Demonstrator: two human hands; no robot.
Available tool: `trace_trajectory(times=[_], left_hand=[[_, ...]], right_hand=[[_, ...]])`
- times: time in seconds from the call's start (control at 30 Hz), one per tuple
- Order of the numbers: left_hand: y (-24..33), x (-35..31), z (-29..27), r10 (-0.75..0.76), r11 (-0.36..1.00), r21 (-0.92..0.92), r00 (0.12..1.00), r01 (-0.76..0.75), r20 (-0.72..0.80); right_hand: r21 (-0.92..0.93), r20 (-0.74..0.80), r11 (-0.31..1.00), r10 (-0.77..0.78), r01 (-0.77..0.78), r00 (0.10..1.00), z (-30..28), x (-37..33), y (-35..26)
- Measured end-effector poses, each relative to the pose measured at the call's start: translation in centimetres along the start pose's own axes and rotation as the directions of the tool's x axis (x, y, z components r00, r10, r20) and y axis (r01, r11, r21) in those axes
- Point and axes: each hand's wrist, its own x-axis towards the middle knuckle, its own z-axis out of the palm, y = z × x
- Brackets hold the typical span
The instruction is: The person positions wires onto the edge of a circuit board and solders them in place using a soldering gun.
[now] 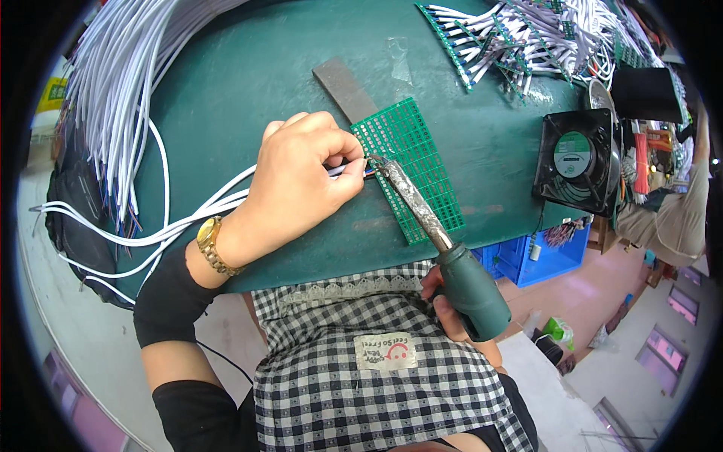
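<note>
My left hand (305, 169) pinches the end of a white cable (226, 200), its thin coloured wires at the edge of a green circuit board panel (422, 166). In my right hand (449, 316) is a soldering iron (429, 226) with a dark green handle, partly hiding the fingers. The iron's tip meets the panel's left part, right beside my left fingertips. Under the panel's upper corner lies a flat metal bar (343, 87). More white cables run from beneath my left hand toward the left table edge.
A thick bundle of white cables (128, 98) hangs over the table's left side. Cables with boards attached (520, 45) are piled at the far right. A black fan (576, 162) stands at the right edge, above a blue crate (553, 256) beside the table.
</note>
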Motion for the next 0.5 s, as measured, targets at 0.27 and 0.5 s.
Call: trace_trajectory(times=[0.27,0.5], left_hand=[[-0.4,-0.1,0.2,0.013,1.000,-0.010,1.000,-0.013,-0.026],[-0.3,0.0,0.4,0.019,1.000,-0.017,0.999,-0.020,-0.030]], right_hand=[[-0.183,-0.087,0.982,-0.062,0.046,0.994,0.3,0.2,-0.3],[-0.039,-0.092,0.999,-0.019,0.015,0.996,0.2,0.1,-0.6]])
